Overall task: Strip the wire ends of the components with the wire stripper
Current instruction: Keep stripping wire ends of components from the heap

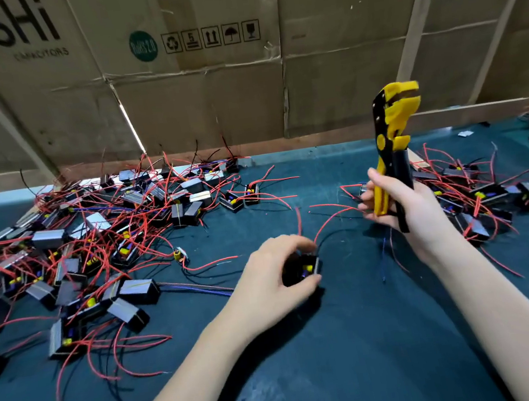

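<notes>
Two hands at work over a blue worktop [356,339]

The left hand [272,276] grips a black component [301,269] with red wires on the worktop; the right hand [403,203] holds the yellow-and-black wire stripper [390,138] upright. A large pile of components [95,247] lies left, a smaller pile [483,200] right.

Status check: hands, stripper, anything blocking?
Left hand grips black boxy component. Right hand holds yellow-black wire stripper upright, clear of wires. Nothing blocking.
</notes>
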